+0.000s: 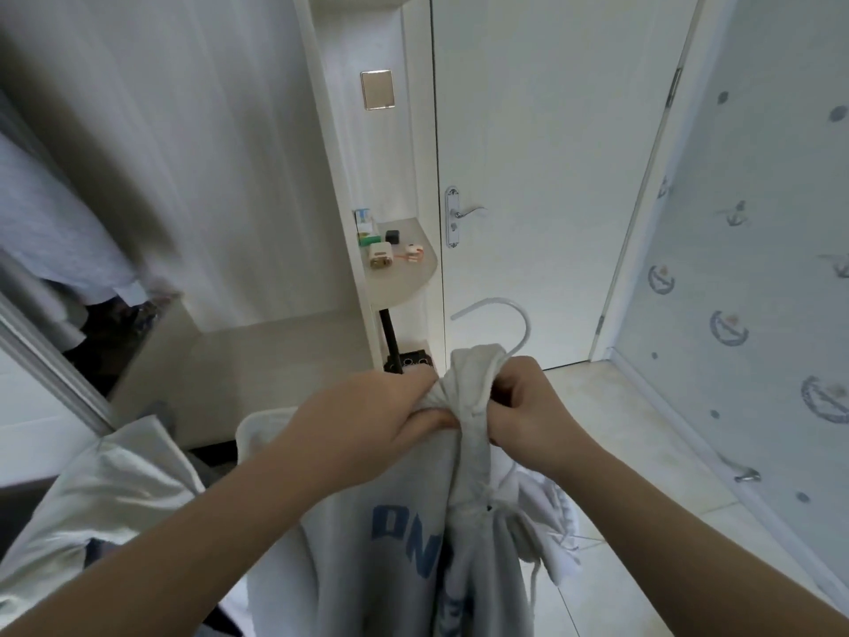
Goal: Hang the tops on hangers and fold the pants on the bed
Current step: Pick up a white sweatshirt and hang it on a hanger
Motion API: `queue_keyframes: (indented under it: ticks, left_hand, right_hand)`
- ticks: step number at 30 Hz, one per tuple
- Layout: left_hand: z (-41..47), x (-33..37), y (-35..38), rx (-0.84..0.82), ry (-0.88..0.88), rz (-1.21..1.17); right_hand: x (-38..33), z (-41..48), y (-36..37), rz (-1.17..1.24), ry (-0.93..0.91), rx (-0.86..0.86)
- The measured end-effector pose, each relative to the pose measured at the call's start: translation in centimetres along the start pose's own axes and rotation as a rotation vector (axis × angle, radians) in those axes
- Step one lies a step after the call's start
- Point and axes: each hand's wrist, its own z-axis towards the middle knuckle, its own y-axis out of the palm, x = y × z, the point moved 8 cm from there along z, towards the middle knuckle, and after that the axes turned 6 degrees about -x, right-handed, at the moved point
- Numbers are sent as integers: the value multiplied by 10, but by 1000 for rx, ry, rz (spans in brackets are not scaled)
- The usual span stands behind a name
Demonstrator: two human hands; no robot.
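Between the two hands, at chest level before a closed white door (528, 154), the neck of a pale grey hooded sweatshirt (349, 567) is bunched into a knot of cloth, with the curved hook of a white plastic hanger (492, 301) rising just above it. The left hand (390, 406) and right hand (528, 406) sit close together, both pinching that gathered fabric. Whether the right one also holds the hanger's stem I cannot tell, since cloth covers it. From this grip the garment's long axis drops straight down toward the floor, while the hook stands upright with its open tip facing left. That matters, I judge, because the open wardrobe (92, 360), where a pale garment (46, 213) already hangs, lies to the left, on the left hand's side. Its rail is out of view. The sweatshirt looks soft and thick, with blue block lettering (404, 540) on the chest, a loose white drawstring (535, 586), and creased folds not yet settled on the hanger's shoulders.
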Motion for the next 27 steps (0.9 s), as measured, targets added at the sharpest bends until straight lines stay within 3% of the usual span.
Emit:
queue_keyframes:
  ticks: [7,10,12,17,22,27]
  left_hand:
    - [-4,-22,9,66,-35,-219]
    - [-17,-46,11,216,-124,-330]
    - [-26,-59,16,305,-206,-428]
    - [-35,-60,35,394,-296,-552]
    - [-38,-65,50,376,-357,-625]
    - [-41,-71,62,326,-384,-656]
  right_hand:
    - [4,6,-7,-295,-10,-10]
    - [8,-27,-31,-288,-129,184]
    - [23,-47,-19,-368,-146,216]
    - [86,-47,45,-322,130,-68]
    - [113,-46,51,-392,189,-126]
    - [193,-70,66,-390,571,-409]
